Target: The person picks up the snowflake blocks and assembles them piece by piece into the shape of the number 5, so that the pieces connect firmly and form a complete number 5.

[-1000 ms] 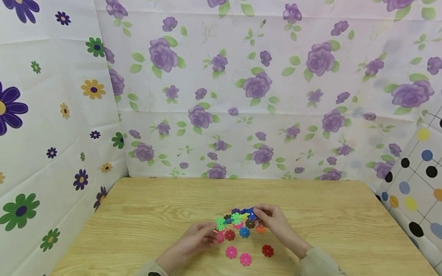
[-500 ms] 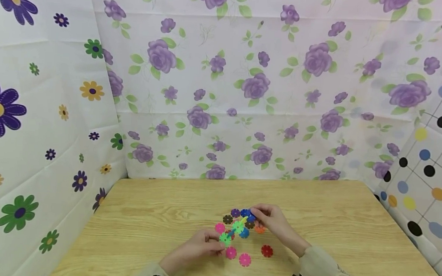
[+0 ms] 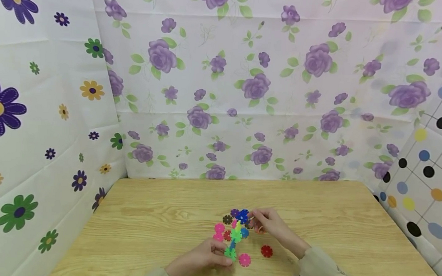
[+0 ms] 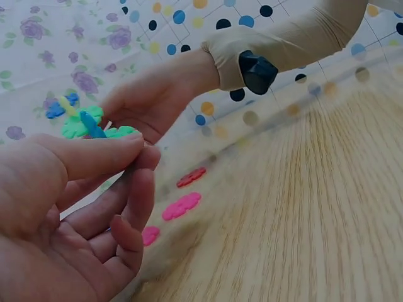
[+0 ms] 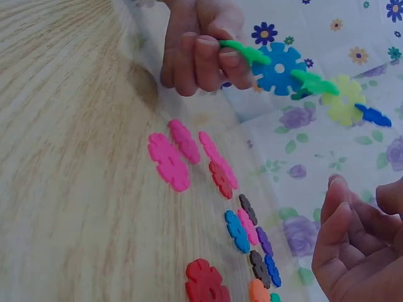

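My left hand [image 3: 207,256] pinches the green end disc [image 3: 230,254] of a chain of notched plastic snowflake discs between thumb and fingers. Beyond that disc the chain runs through a blue disc [image 5: 267,78], a second green disc [image 3: 236,234] and a yellow disc [image 5: 340,104] to a dark blue disc [image 5: 376,116] at its far end. The chain is held above the table, pointing away from me. To the right of the dark blue end, my right hand [image 3: 272,226] hovers with thumb and fingers apart, holding nothing; in the right wrist view a gap separates it from the chain.
Loose discs lie on the wooden table [image 3: 157,209] under and around the chain: a red one [image 3: 266,251], a pink one [image 3: 244,260], a brown one [image 3: 227,219], a purple one [image 3: 234,213] and several more. Patterned cloth [image 3: 209,70] hangs behind and at both sides.
My left hand has come nearer to me and slightly right, swinging the chain from nearly sideways to pointing away. The right hand has let go of the dark blue end disc.
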